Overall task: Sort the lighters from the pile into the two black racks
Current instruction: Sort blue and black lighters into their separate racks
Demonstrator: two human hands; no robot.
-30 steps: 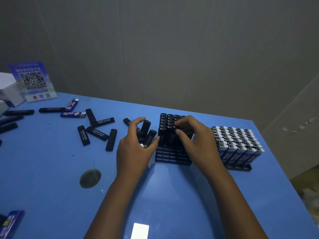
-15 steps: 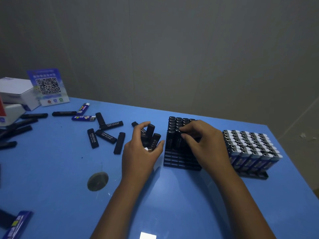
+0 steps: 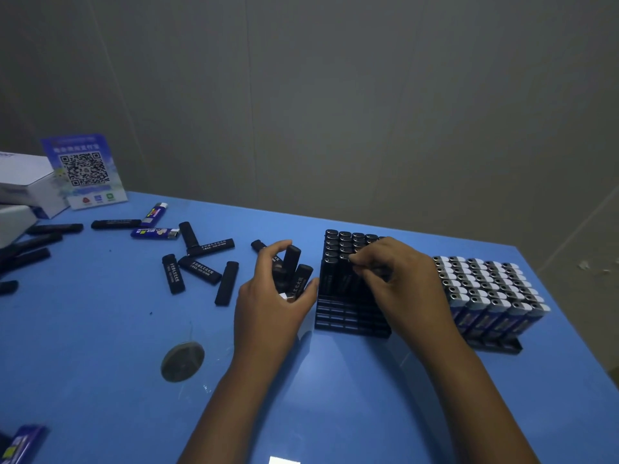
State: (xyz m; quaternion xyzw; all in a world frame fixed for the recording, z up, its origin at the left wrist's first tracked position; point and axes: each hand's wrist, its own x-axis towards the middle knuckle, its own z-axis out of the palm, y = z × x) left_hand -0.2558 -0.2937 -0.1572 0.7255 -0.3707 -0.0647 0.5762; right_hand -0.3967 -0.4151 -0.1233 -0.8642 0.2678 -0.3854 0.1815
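My left hand (image 3: 268,306) grips a small bunch of black lighters (image 3: 296,272) upright, just left of the left black rack (image 3: 348,321). That rack holds several black lighters in its far rows; its near rows are bare. My right hand (image 3: 398,283) pinches the top of a black lighter (image 3: 348,262) standing in the rack. The right black rack (image 3: 499,346) is packed with blue lighters with white and silver tops (image 3: 485,283). Loose black lighters (image 3: 201,271) and two blue lighters (image 3: 155,232) lie scattered on the blue table (image 3: 100,329) to the left.
A QR-code sign (image 3: 83,170) and white boxes (image 3: 25,177) stand at the far left. A round grey patch (image 3: 182,361) marks the table near my left arm. A blue pack (image 3: 21,443) lies at the bottom left corner. The table's right edge runs past the right rack.
The view has shifted slightly. My right hand has lowered a black lighter into the left rack. My left hand keeps its bunch beside the rack.
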